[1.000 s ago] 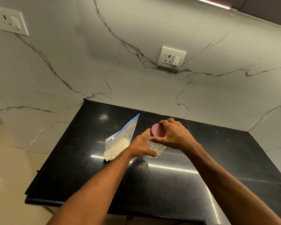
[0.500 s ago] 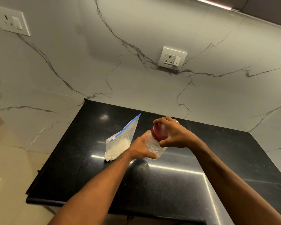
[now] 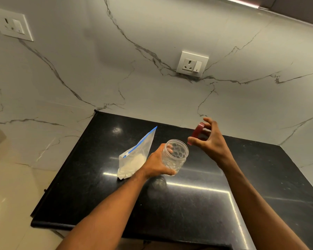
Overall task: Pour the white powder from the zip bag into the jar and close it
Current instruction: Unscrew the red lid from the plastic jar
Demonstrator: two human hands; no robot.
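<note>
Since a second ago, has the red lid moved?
Yes. The red lid, pinched by the right hand, came off the jar and moved right, toward the wall socket.

The black polished stone tabletop (image 3: 188,204) is glossy and mirrors the lights. The clear dimpled plastic jar (image 3: 175,156) looks smooth and shiny. The thin transparent plastic zip bag with a blue seal strip (image 3: 137,154) is crinkled, holding matt white powder (image 3: 132,164). The round red plastic lid (image 3: 197,132) has a dull sheen. The white grey-veined marble wall (image 3: 152,51) looks smooth, softly glossy.

A home kitchen: black stone counter (image 3: 188,204), marble backsplash (image 3: 152,87), wall socket (image 3: 192,64).
</note>
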